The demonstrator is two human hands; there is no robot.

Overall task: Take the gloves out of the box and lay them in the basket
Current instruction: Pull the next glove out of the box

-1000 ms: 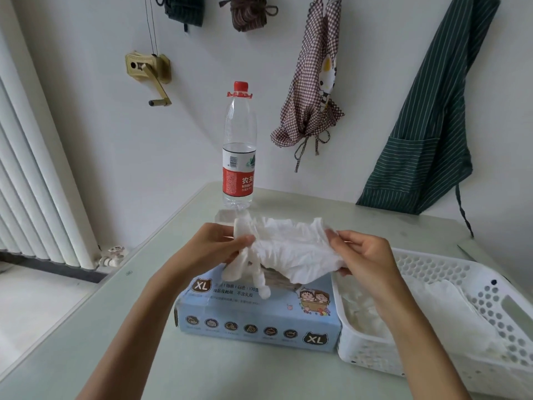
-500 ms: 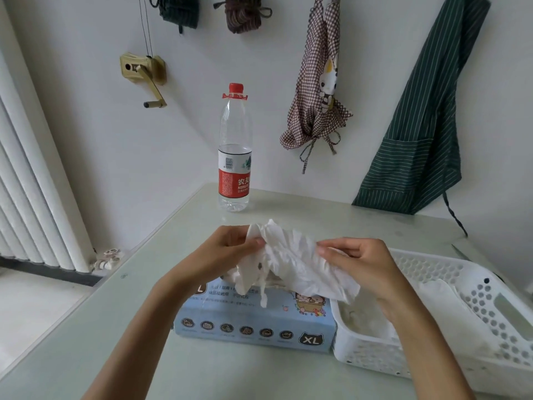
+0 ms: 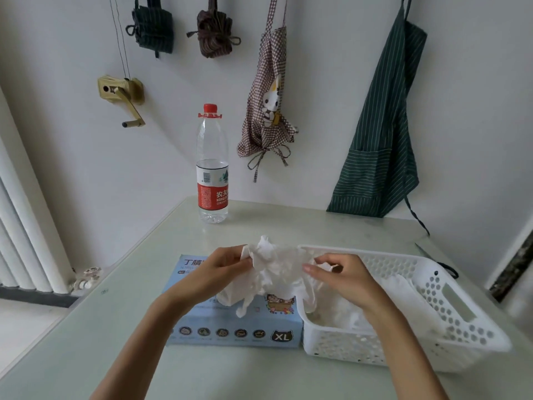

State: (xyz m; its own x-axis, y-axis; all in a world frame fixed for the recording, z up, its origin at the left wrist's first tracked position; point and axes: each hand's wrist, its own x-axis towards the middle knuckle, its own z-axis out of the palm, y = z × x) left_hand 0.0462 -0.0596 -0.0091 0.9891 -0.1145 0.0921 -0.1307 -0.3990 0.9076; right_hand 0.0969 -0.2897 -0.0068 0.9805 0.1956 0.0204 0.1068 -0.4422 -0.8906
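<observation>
Left hand: my left hand point(image 3: 215, 269) is raised over the box, its fingers point(image 3: 235, 256) curled and pinching the left edge of the glove.
Right hand: my right hand point(image 3: 343, 277) is raised at the near-left corner of the basket, its fingers point(image 3: 310, 267) closed on the right side of the same glove.
Glove: the white glove point(image 3: 272, 269) is crumpled and stretched between my two hands in the air, above the box's right end and the basket's left rim; its loose finger ends hang down in front of the box top.
Box: the pale blue glove box point(image 3: 230, 330) lies flat on the desk, marked XL on its front face, its right end touching or just beside the basket; I cannot tell which.
Basket: the white perforated basket point(image 3: 450, 310) sits on the desk to the right of the box, with a slot handle in its right wall.
Gloves in basket: a heap of white gloves point(image 3: 343, 313) already lies inside, partly hidden by my right wrist.
Desk: the pale green desk point(image 3: 86, 342) carries box, basket and bottle.
Bottle: a clear water bottle point(image 3: 212, 166) with a red cap and red label stands upright at the back, well apart from the box.
Wall: a green striped apron point(image 3: 380, 145) and a checked apron point(image 3: 268, 111) hang behind the desk.
</observation>
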